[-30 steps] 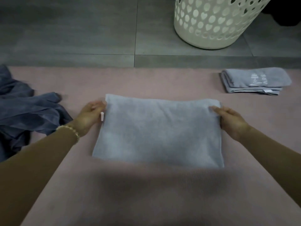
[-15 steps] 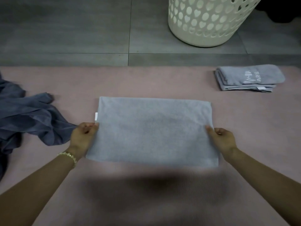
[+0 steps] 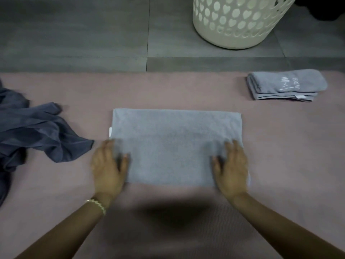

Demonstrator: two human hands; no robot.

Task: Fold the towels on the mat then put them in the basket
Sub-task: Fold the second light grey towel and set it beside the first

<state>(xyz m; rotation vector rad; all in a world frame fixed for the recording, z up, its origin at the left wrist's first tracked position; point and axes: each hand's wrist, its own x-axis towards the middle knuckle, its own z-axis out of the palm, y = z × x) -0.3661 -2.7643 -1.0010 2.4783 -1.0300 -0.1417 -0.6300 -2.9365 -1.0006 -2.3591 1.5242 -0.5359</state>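
Light grey-blue towel (image 3: pixel 177 146): lies flat near the middle of the pink mat (image 3: pixel 168 90), folded into a wide rectangle, long sides running left to right. Small white tag (image 3: pixel 110 132) sticks out at its left edge. Surface smooth, far edge straight.

Left hand (image 3: pixel 108 169): palm down at the towel's near left corner, fingers stretched forward along the left edge, thumb lying inward on the cloth. Fingers held out straight, not clamped on anything. Fingertips motion-blurred; cannot tell whether they sit on the cloth or just beside its edge. A gold-coloured bracelet (image 3: pixel 96 204) circles the wrist.

Right hand (image 3: pixel 232 169): mirror pose at the near right corner, palm down, fingers extended over the right edge, thumb pointing inward on the towel. Also flat and unclenched, also blurred at the tips. The two hands are well apart, one at each end of the towel.

Both bare forearms reach in from the bottom corners. A dark shadow (image 3: pixel 177 212) falls on the mat between them, just nearer than the towel.

Further out on the mat: a folded grey towel (image 3: pixel 285 85) with white lettering at the far right, and a crumpled dark blue towel (image 3: pixel 37 131) at the left, its tip near the left hand but not touching.

Beyond the mat, a grey tiled floor (image 3: pixel 74 34). The cream basket (image 3: pixel 237 25), walls pierced with heart-shaped holes, stands on it at the upper right, apart from the mat.
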